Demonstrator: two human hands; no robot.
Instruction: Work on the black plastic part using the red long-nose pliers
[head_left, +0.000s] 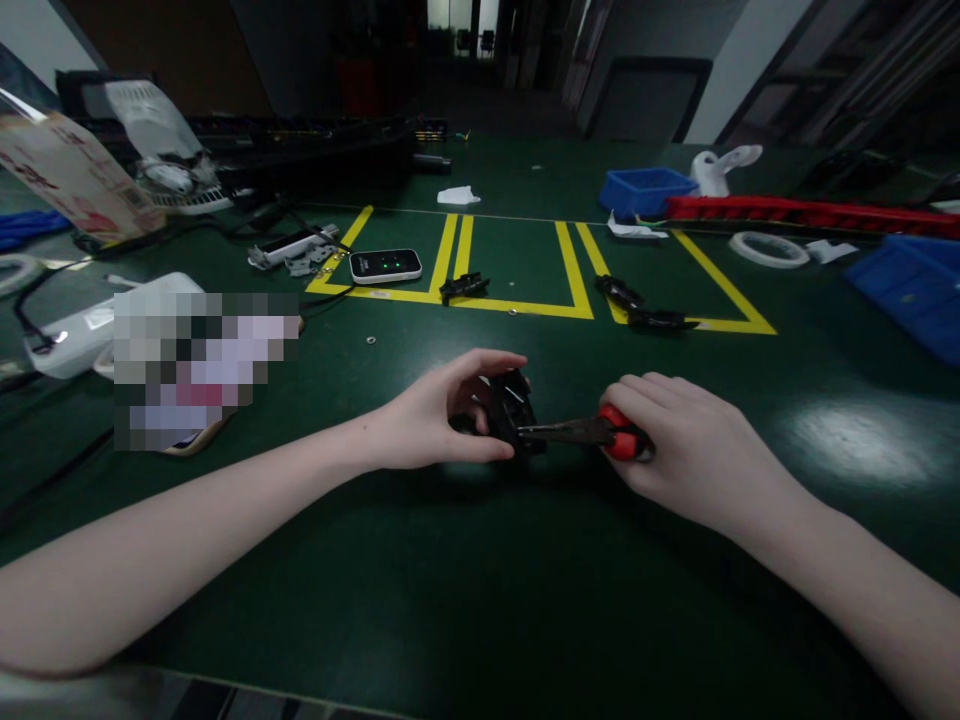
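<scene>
Presently, left hand (442, 415) holds black part (516, 408) between curved thumb and fingers, near middle of table (360, 580); right hand (686, 445) has fingers closed round red-handled pliers (574, 431), tip touching part.

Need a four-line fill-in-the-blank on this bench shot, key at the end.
1. The bare right hand holds metal pliers with ____ handles.
2. The bare left hand holds a small, angular part coloured ____.
3. Strips of ____ tape mark the glossy green tabletop.
4. Lit dots on the flat, white-edged black device glow ____.
Missing words: red; black; yellow; green.
</scene>
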